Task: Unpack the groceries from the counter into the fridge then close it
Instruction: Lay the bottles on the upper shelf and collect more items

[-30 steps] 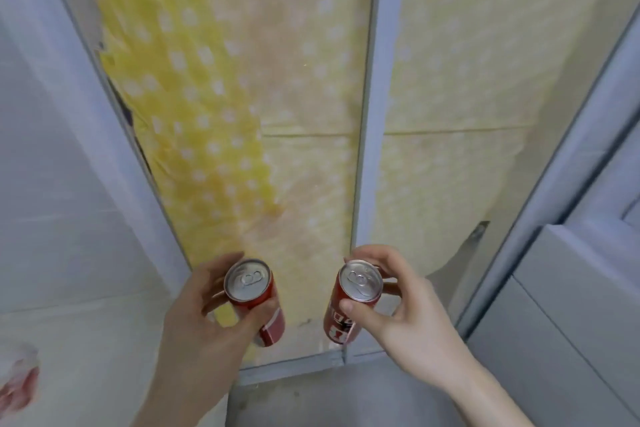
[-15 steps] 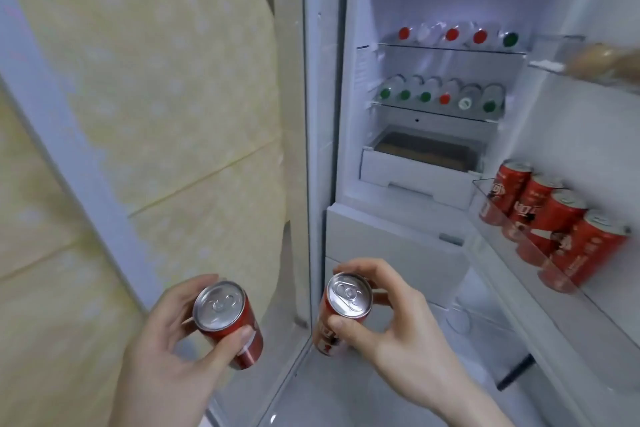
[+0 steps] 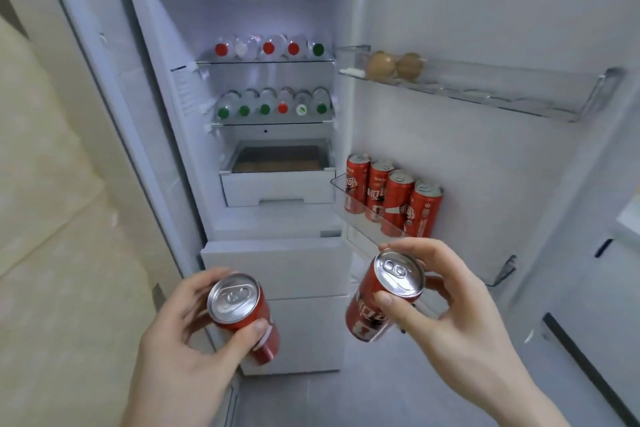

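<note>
Now both hands are loaded: the left hand [image 3: 180,350] wraps a red soda can [image 3: 242,315] at about 7 o'clock in the view, thumb across its side, and the right hand [image 3: 450,319] pinches a second red can [image 3: 384,295] near its rim at 5 o'clock, tilted. Just above the right hand, at 3 o'clock, the door bin [image 3: 349,215] already carries four matching cans [image 3: 394,198], so part of the unpacking looks done. Both held cans are not yet stowed, and the fridge door [image 3: 485,10] stands wide open, closing yet to come. Half a second ago the fridge sat off to the right; it now fills the view head-on, the cans carried closer to the bin.
</note>
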A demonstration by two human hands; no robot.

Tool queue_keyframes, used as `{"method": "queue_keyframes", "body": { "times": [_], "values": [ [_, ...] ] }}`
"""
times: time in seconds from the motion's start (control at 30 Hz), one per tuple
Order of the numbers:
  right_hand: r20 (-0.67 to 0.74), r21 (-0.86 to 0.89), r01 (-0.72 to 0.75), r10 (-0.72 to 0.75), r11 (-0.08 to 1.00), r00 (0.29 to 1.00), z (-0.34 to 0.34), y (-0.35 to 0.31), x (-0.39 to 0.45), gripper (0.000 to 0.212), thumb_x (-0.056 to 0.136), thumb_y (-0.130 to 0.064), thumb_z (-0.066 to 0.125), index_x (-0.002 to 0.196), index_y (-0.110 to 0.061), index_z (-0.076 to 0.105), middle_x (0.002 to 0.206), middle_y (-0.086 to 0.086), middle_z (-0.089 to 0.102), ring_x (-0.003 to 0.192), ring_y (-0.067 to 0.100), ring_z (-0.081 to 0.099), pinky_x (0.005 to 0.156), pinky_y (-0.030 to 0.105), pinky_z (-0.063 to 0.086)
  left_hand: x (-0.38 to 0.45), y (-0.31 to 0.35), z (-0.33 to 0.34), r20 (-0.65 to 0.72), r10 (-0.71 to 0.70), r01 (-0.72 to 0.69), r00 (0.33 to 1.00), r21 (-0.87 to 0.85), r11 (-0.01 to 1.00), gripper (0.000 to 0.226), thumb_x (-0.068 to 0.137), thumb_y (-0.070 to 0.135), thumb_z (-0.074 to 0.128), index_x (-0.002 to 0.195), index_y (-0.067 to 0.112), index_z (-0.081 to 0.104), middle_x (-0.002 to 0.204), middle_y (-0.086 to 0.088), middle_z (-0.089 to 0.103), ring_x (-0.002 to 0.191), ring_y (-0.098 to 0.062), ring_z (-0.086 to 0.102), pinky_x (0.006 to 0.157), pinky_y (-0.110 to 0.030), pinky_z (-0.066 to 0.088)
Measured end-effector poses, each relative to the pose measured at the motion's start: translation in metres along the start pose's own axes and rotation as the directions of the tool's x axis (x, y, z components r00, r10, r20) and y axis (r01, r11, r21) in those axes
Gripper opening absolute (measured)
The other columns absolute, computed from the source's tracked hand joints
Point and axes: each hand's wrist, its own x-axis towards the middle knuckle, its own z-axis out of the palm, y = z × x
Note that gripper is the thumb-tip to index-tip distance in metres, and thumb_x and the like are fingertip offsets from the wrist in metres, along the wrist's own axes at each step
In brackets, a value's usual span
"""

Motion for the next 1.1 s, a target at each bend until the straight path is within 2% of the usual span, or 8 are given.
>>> {"method": "queue_keyframes", "body": {
  "times": [0.17, 0.3, 0.4, 0.53, 0.7, 0.9, 1.0, 1.1],
  "values": [
    [-0.119, -0.022, 0.045, -0.047, 0.999, 0.992, -0.027, 0.015, 0.025, 0.051, 0.079, -0.025, 0.083, 0.126, -0.025, 0.065, 0.126, -0.011, 0.071, 0.113, 0.013, 0.068, 0.09, 0.02, 0.052, 0.036, 0.005, 0.037, 0.072, 0.024, -0.02, 0.997, -0.058, 0.998, 0.074, 0.052, 0.04, 0.092, 0.122, 0.037, 0.065, 0.116, 0.01, 0.075, 0.106, -0.01, 0.071, 0.091, -0.018, 0.053],
    [-0.188, 0.011, 0.084, -0.081, 0.996, 0.979, -0.045, 0.027, 0.051, 0.047, 0.079, -0.028, 0.083, 0.123, -0.026, 0.067, 0.121, -0.011, 0.073, 0.11, 0.01, 0.07, 0.088, 0.016, 0.053, 0.061, 0.005, 0.062, 0.092, 0.051, -0.047, 0.994, -0.041, 0.998, 0.078, 0.056, 0.039, 0.099, 0.125, 0.037, 0.063, 0.12, 0.011, 0.073, 0.111, -0.011, 0.07, 0.093, -0.023, 0.054],
    [-0.21, 0.035, 0.095, -0.086, 0.995, 0.974, -0.056, 0.037, 0.069, 0.047, 0.079, -0.032, 0.085, 0.122, -0.025, 0.067, 0.121, -0.01, 0.073, 0.108, 0.012, 0.07, 0.088, 0.019, 0.054, 0.075, 0.005, 0.08, 0.096, 0.057, -0.054, 0.994, -0.032, 0.998, 0.076, 0.059, 0.041, 0.098, 0.126, 0.036, 0.062, 0.121, 0.013, 0.073, 0.112, -0.011, 0.069, 0.091, -0.032, 0.058],
    [-0.231, 0.013, 0.101, -0.095, 0.995, 0.968, -0.07, 0.051, 0.086, 0.045, 0.08, -0.028, 0.089, 0.12, -0.03, 0.068, 0.118, -0.013, 0.074, 0.106, 0.011, 0.071, 0.088, 0.022, 0.055, 0.087, 0.007, 0.106, 0.102, 0.059, -0.055, 0.993, -0.042, 0.998, 0.074, 0.059, 0.039, 0.099, 0.124, 0.039, 0.062, 0.12, 0.015, 0.072, 0.111, -0.007, 0.069, 0.089, -0.032, 0.058],
    [-0.262, -0.004, 0.086, -0.084, 0.996, 0.961, -0.081, 0.058, 0.102, 0.044, 0.078, -0.041, 0.082, 0.119, -0.029, 0.069, 0.119, -0.015, 0.074, 0.106, 0.011, 0.07, 0.088, 0.02, 0.054, 0.1, 0.012, 0.128, 0.141, 0.046, -0.039, 0.989, -0.048, 0.998, 0.068, 0.058, 0.035, 0.09, 0.12, 0.041, 0.063, 0.118, 0.018, 0.072, 0.11, -0.003, 0.068, 0.09, -0.029, 0.056],
    [-0.239, -0.127, -0.022, -0.009, 0.992, 0.971, -0.093, 0.075, 0.112, 0.043, 0.079, -0.025, 0.082, 0.117, -0.037, 0.068, 0.114, -0.023, 0.072, 0.107, 0.003, 0.067, 0.087, 0.009, 0.049, 0.119, 0.01, 0.148, 0.209, 0.067, -0.061, 0.976, -0.031, 0.998, 0.067, 0.064, 0.016, 0.094, 0.117, 0.043, 0.063, 0.118, 0.021, 0.072, 0.11, 0.0, 0.067, 0.093, -0.01, 0.049],
    [-0.237, -0.168, -0.079, 0.038, 0.983, 0.971, -0.095, 0.084, 0.115, 0.043, 0.079, -0.026, 0.081, 0.118, -0.037, 0.066, 0.116, -0.024, 0.071, 0.108, 0.002, 0.066, 0.087, 0.016, 0.052, 0.123, 0.009, 0.157, 0.214, 0.062, -0.057, 0.975, -0.032, 0.998, 0.069, 0.064, 0.012, 0.094, 0.116, 0.045, 0.063, 0.117, 0.022, 0.072, 0.109, 0.001, 0.067, 0.092, -0.011, 0.05],
    [-0.227, -0.197, -0.141, 0.095, 0.97, 0.969, -0.095, 0.093, 0.116, 0.044, 0.08, -0.03, 0.08, 0.118, -0.044, 0.064, 0.113, -0.031, 0.07, 0.105, -0.007, 0.065, 0.084, 0.016, 0.048, 0.125, 0.007, 0.163, 0.222, 0.053, -0.049, 0.974, -0.027, 0.998, 0.07, 0.064, 0.013, 0.094, 0.117, 0.045, 0.062, 0.117, 0.022, 0.071, 0.11, -0.001, 0.067, 0.091, -0.022, 0.053]
  ]
}}
